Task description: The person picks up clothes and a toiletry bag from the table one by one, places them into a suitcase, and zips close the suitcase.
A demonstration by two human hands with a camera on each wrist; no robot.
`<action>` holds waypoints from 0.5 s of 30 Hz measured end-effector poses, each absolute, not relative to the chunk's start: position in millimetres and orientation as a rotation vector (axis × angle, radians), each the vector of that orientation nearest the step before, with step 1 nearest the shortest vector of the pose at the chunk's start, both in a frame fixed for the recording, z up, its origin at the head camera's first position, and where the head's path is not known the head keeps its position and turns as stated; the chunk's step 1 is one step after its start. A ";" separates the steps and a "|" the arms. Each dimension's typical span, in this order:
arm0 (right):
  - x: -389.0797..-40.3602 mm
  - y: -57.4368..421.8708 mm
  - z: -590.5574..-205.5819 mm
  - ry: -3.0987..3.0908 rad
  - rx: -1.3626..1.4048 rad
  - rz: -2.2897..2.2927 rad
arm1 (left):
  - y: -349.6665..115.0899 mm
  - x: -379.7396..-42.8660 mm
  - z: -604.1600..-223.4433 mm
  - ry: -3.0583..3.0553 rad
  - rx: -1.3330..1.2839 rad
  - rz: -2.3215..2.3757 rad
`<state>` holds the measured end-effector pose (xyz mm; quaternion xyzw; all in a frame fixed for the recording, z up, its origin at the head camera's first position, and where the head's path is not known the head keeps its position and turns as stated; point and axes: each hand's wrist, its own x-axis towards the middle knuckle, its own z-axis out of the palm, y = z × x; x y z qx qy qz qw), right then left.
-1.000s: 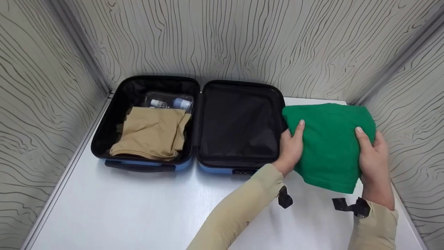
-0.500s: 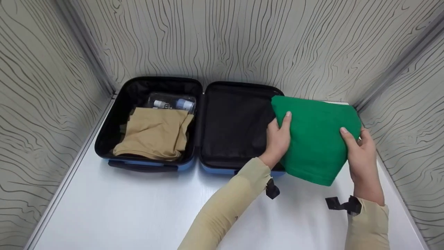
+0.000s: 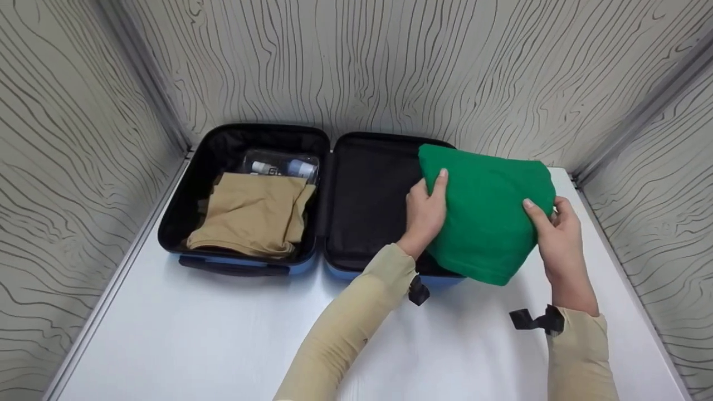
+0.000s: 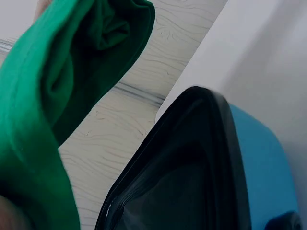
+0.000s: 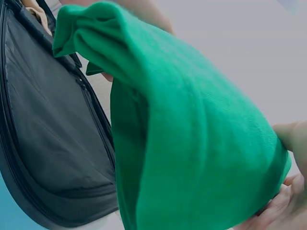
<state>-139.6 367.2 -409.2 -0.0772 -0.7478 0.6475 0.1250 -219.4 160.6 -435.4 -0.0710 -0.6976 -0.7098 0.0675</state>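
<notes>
A folded green cloth garment (image 3: 484,214) is held up between both hands, overlapping the right half of an open suitcase (image 3: 370,195) in the head view. My left hand (image 3: 426,214) grips its left side, thumb on top and fingers underneath. On the opposite side my right hand (image 3: 560,242) pinches it the same way. From the right wrist view, the green garment (image 5: 192,129) shows its layered folds, with the black suitcase lining (image 5: 53,110) beyond. In the left wrist view the garment (image 4: 29,124) hangs above and left of the suitcase's blue shell (image 4: 264,158).
In the suitcase's left half lies a folded tan garment (image 3: 250,211). Behind it sits a clear pouch (image 3: 281,164) with small bottles inside. The suitcase stands on a white table (image 3: 223,334), close to the patterned back wall (image 3: 356,67).
Both hands have carried the green garment leftward, from the suitcase's right side to over its right half. The view has shifted slightly; the tan garment stays in place.
</notes>
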 end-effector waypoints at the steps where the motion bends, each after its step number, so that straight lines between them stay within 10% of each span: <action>1: -140.8 364.7 -409.3 -2.195 -0.223 1.878 | 157.9 -221.2 -435.8 -2.095 -0.210 -2.129; 15: -157.9 334.6 -412.7 -2.329 -0.107 1.863 | 120.3 -236.4 -434.3 -2.078 -0.177 -2.052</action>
